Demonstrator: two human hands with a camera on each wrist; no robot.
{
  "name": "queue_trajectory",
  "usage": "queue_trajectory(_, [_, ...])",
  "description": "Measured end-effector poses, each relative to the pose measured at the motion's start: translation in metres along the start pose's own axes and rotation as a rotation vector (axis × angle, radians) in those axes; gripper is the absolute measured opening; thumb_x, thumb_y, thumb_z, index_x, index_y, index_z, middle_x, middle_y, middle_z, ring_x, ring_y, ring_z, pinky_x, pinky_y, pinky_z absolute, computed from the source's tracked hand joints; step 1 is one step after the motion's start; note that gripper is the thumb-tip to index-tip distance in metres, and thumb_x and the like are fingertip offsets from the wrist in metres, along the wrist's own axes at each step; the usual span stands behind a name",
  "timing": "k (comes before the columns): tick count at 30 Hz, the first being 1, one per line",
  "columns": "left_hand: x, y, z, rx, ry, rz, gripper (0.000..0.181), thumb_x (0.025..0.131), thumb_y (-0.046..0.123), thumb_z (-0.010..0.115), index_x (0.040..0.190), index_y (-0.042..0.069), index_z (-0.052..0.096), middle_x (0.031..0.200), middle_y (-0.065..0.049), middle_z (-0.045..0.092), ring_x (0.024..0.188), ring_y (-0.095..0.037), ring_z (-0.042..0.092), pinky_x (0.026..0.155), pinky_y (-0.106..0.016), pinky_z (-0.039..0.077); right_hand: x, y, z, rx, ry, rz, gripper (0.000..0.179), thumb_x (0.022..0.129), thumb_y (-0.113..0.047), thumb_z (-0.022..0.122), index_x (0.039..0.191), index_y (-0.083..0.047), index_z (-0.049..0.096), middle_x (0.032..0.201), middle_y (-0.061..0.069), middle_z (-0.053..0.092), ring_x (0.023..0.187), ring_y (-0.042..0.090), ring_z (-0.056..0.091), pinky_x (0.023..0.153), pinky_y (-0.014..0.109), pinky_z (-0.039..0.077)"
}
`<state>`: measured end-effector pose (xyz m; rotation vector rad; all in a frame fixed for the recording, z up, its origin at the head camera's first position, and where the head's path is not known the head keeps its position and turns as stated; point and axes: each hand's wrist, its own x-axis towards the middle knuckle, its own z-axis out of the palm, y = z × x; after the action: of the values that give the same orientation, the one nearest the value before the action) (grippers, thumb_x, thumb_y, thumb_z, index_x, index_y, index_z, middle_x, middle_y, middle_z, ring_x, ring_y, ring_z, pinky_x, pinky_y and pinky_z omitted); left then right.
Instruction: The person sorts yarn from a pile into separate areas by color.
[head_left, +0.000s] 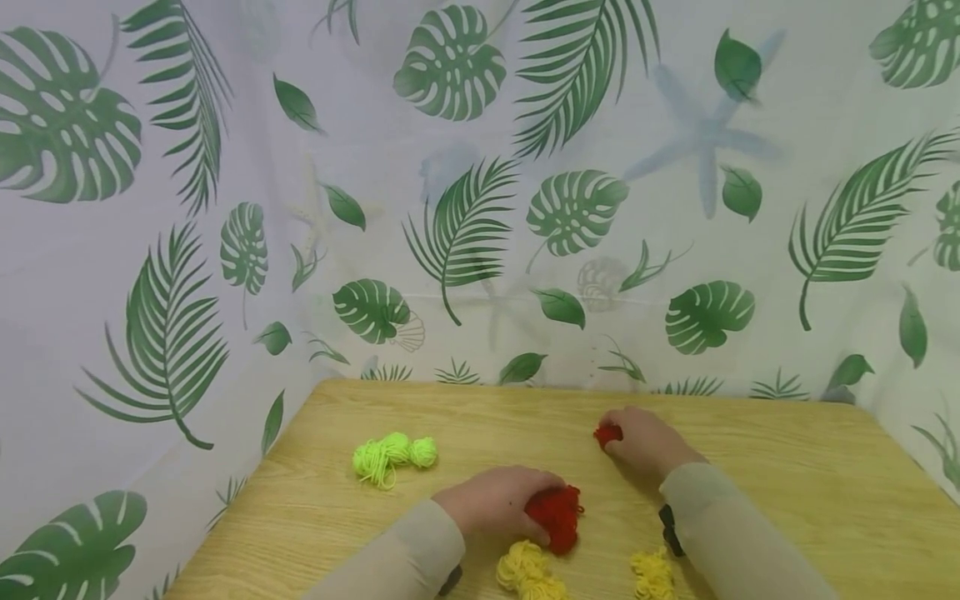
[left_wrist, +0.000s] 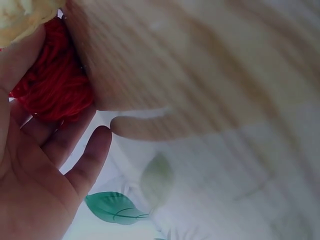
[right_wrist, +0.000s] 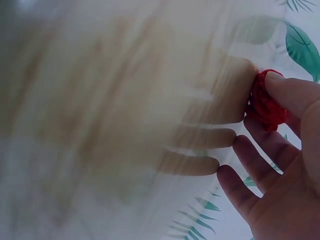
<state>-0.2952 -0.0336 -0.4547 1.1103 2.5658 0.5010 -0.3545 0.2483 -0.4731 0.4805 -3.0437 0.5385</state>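
Note:
My left hand (head_left: 498,498) grips a bundle of red yarn (head_left: 558,518) near the front middle of the table. In the left wrist view, thumb and fingers lie around this red bundle (left_wrist: 59,82), the little finger held off it. Farther back and to the right, my right hand (head_left: 648,442) pinches a smaller red yarn ball (head_left: 606,437). The right wrist view has that ball (right_wrist: 267,102) between thumb and index finger, the other fingertips at the tabletop. A bundle of yellow yarn (head_left: 528,571) lies just in front of the left hand.
Bright green yarn (head_left: 393,454) lies at the left of the wooden table (head_left: 465,425). A second yellow yarn bundle (head_left: 652,573) sits by the right forearm. Leaf-printed cloth (head_left: 480,350) hangs behind the table and along its sides.

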Motion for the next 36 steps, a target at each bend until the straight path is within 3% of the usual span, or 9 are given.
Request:
queue_trajectory(7, [0.004,0.000,0.001,0.015,-0.018,0.011,0.064,0.084,0.035,0.084,0.141,0.033,0.056,0.123,0.018,0.060,0.106,-0.001,0.055,0.093,-0.026,0.047,-0.006,-0.001,0.002,-0.035,-0.008,0.003,0.031,0.091,-0.016,0.071,0.121,-0.012,0.067,0.099,0.006,0.058,0.086,0.025,0.055,0.079,0.048,0.048])
queue_trajectory(14, [0.014,0.005,0.001,0.104,-0.020,0.076,0.062,0.084,0.037,0.083,0.140,0.039,0.055,0.117,0.016,0.058,0.099,-0.002,0.054,0.086,-0.024,0.048,-0.011,0.001,-0.001,0.008,-0.014,0.035,0.056,0.090,-0.019,0.070,0.142,-0.005,0.054,0.136,0.020,0.057,0.110,0.034,0.057,0.090,0.052,0.048])
queue_trajectory(20, [0.019,0.005,0.000,0.113,0.023,0.097,0.057,0.083,0.036,0.084,0.135,0.036,0.059,0.109,0.016,0.058,0.094,-0.001,0.055,0.085,-0.021,0.047,-0.019,0.003,-0.006,0.050,-0.020,0.101,0.064,0.088,-0.024,0.067,0.147,-0.009,0.049,0.140,0.015,0.055,0.107,0.028,0.055,0.089,0.048,0.045])
queue_trajectory(30, [0.039,-0.003,-0.011,0.126,0.097,0.046,0.053,0.087,0.037,0.080,0.136,0.031,0.059,0.113,0.012,0.060,0.098,-0.003,0.056,0.088,-0.023,0.048,-0.030,0.012,-0.017,0.120,-0.011,0.033,0.063,0.092,-0.026,0.069,0.146,-0.002,0.047,0.142,0.023,0.052,0.122,0.039,0.057,0.102,0.057,0.044])
queue_trajectory(36, [0.053,-0.012,-0.017,0.165,0.184,-0.020,0.058,0.087,0.038,0.080,0.139,0.028,0.057,0.118,0.008,0.061,0.102,-0.008,0.057,0.089,-0.026,0.049,-0.035,0.021,-0.018,0.135,-0.014,0.004,0.060,0.094,-0.029,0.070,0.143,0.000,0.051,0.140,0.024,0.054,0.124,0.042,0.055,0.104,0.060,0.041])
